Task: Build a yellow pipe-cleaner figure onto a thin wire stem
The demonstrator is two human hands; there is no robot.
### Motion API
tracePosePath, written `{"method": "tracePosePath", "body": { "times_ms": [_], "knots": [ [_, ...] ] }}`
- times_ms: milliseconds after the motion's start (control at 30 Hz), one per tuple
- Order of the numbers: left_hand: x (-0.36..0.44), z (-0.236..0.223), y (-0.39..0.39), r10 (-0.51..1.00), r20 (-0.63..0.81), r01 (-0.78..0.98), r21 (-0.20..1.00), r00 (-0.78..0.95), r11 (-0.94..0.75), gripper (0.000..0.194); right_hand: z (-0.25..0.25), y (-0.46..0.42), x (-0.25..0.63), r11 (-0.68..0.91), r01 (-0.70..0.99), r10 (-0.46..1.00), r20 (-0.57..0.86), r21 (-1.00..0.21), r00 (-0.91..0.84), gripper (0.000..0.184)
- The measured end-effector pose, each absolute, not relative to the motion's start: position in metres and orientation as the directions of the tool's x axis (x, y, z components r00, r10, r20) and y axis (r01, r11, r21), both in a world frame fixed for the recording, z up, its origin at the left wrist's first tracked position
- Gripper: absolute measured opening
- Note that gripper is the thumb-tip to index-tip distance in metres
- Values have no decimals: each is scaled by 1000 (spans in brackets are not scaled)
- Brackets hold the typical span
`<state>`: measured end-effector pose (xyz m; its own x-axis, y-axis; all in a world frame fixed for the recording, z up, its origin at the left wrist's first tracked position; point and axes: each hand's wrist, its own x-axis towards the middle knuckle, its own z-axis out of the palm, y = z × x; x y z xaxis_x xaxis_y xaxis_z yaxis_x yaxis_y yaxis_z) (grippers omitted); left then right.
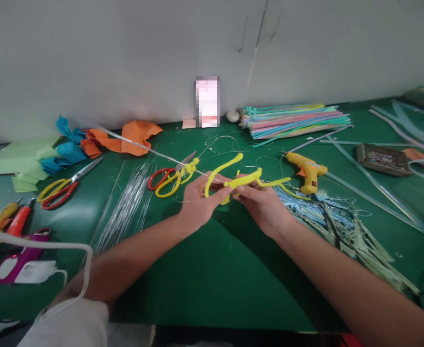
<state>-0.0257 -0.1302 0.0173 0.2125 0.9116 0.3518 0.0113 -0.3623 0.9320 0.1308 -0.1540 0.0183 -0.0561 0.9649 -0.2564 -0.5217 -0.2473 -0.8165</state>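
Observation:
Between both hands is a yellow fuzzy pipe-cleaner piece [246,179], bent into several arms, one of which curls up in an arc. My left hand [197,202] pinches its left end with thumb and fingers. From this hand a long thin silvery stick [143,147] slants up toward the back left. On the other side, my right hand [266,207] pinches the same piece near its middle; its fingertips are partly hidden. Just beyond my left hand lie scissors [166,190] with red and yellow handles, and a small yellow pipe-cleaner bundle [189,168] rests against them.
A yellow glue gun [308,171] lies to the right, beside blue and green strands [316,212]. Behind are bundled pastel pipe cleaners [295,120] and an upright phone [207,102]. On the left are wires [127,207], more scissors [69,185] and crumpled orange paper [136,137].

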Motion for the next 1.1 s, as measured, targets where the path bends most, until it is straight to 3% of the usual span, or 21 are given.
{"method": "tracePosePath", "body": {
  "times_ms": [100,167,233,367,467,533,600,667,733,800,900,1000,1100],
  "knots": [
    [-41,18,-115,803,564,233,769,192,-596,12,14,-147,136,-303,-537,937,-349,-787,-16,32],
    [-53,15,-101,696,645,392,579,316,-715,11,11,-142,142,-276,-575,897,-421,-770,132,34],
    [-62,8,-87,590,671,403,438,448,-804,14,8,-138,149,-176,-585,842,-428,-792,327,33],
    [-66,-8,-71,432,604,405,190,670,-894,18,12,-137,161,82,-392,801,-173,-916,573,23],
    [-64,-7,-73,330,410,346,36,850,-937,24,21,-142,163,151,-84,893,99,-985,439,15],
    [-66,1,-78,313,273,316,35,910,-948,32,26,-147,161,112,219,974,151,-969,170,13],
    [-70,12,-83,367,188,348,128,911,-929,44,26,-151,158,92,533,995,59,-841,-78,14],
    [-74,21,-85,434,145,391,252,889,-885,56,21,-153,153,153,678,971,-19,-719,-239,13],
    [-75,23,-86,489,169,414,343,856,-843,58,14,-154,148,236,734,937,-49,-637,-345,14],
    [-72,18,-85,579,263,476,364,772,-800,44,6,-155,144,309,746,908,-50,-591,-415,15],
    [-61,4,-84,638,348,572,284,686,-770,24,2,-157,138,343,753,891,-58,-562,-450,11],
    [-53,-7,-84,605,330,572,202,724,-795,23,3,-160,133,325,782,893,-98,-532,-438,9],
    [-50,-9,-82,613,323,574,217,721,-790,24,4,-162,130,329,783,887,-111,-528,-448,12]
  ]
}}
